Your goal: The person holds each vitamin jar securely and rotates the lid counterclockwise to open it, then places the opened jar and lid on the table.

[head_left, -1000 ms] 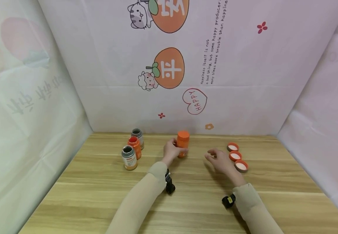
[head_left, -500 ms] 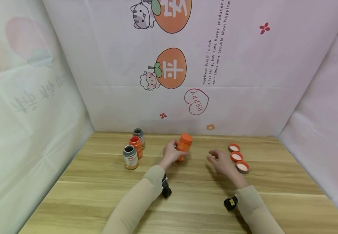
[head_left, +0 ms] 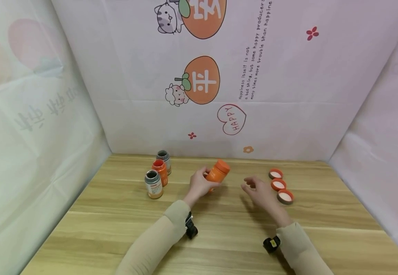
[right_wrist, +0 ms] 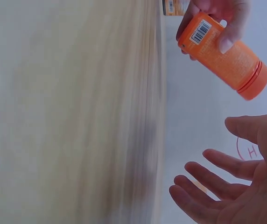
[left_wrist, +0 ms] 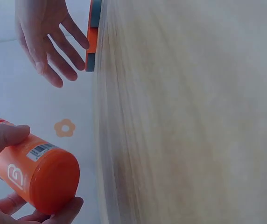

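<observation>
An orange bottle (head_left: 217, 172) with its orange cap on is gripped by my left hand (head_left: 199, 185) near the middle of the table. It leans to the right, cap end up, and both wrist views show it clear of the tabletop. In the left wrist view the base of the bottle (left_wrist: 56, 179) and a barcode face the camera. My right hand (head_left: 259, 193) hovers to the right of the bottle, fingers spread and relaxed, holding nothing. The right wrist view has this right hand (right_wrist: 231, 175) just below the bottle's capped end, apart from it.
Uncapped bottles stand in a row at the left: a grey-necked one (head_left: 153, 185) in front, an orange one (head_left: 160, 172), and another grey-necked one (head_left: 164, 162) behind. Three upturned caps (head_left: 285, 196) lie right of my right hand. A printed white sheet (head_left: 288, 114) rises behind the table.
My left hand has lifted the orange bottle and tilted it from upright toward the right, drawing slightly nearer to me. The right hand has hardly moved.
</observation>
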Motion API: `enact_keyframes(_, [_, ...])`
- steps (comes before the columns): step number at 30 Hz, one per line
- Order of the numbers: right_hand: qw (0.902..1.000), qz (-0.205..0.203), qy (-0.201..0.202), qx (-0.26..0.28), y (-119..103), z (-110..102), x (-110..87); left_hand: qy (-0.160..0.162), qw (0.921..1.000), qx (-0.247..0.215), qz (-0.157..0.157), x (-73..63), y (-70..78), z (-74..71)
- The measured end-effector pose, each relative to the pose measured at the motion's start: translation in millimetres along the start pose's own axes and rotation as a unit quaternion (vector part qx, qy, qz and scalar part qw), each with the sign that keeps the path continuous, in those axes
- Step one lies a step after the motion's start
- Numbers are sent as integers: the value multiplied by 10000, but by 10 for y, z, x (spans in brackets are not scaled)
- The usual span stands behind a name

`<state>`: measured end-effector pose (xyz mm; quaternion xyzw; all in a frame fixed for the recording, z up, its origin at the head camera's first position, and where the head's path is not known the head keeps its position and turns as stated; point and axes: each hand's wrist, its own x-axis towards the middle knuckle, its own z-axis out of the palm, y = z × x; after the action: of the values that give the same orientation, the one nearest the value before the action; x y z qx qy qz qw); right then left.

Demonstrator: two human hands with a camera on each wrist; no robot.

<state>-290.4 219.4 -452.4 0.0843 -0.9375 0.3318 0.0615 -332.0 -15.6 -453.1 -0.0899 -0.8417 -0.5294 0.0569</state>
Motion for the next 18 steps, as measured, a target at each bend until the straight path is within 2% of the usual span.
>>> enact_keyframes(9, [9998,-3,103,154,-113,60,-49,-19,10000,-88,38,-118,-10,-102])
enact_keyframes(18, [9993,-51,261,257,-183,93,-87,-225,9996,-156,-56,-244,3,-189])
